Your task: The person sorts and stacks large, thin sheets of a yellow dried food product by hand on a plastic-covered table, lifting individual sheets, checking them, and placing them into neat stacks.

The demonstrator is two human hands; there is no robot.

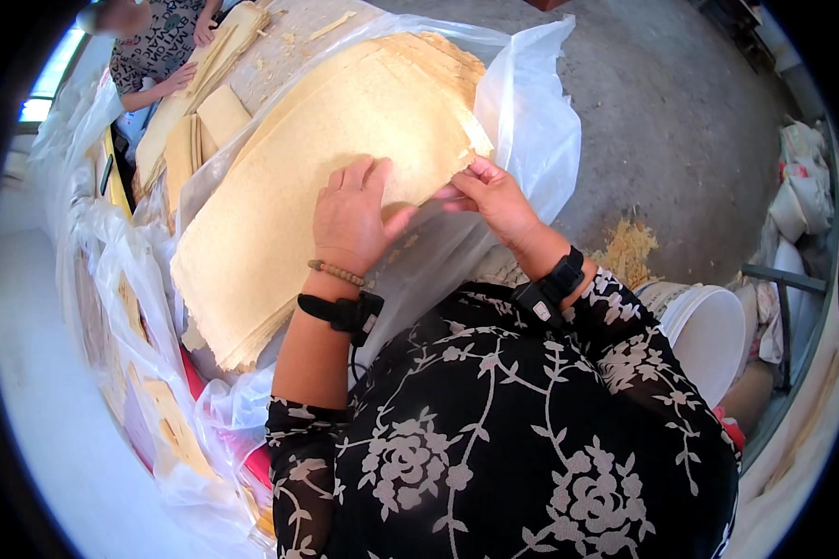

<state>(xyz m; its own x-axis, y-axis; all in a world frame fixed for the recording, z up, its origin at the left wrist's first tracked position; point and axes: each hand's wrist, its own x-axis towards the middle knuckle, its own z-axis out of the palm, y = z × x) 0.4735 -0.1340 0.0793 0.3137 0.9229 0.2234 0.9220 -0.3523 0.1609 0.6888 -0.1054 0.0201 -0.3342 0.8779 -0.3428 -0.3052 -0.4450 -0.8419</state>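
Observation:
A stack of large, thin, pale-yellow sheets with ragged edges lies before me on clear plastic sheeting. My left hand rests flat on the top sheet, near the side of the stack closest to me, its fingers spread a little. At the right corner, my right hand pinches the sheet edge between thumb and forefinger. How many layers that pinch takes in is hidden. Each wrist wears a black strap with a small device.
Across the work surface a person has both hands on another pile of sheets. Smaller folded sheets lie between us. Yellow scraps litter the floor at right, near a white bucket. Bunched plastic lines the left side.

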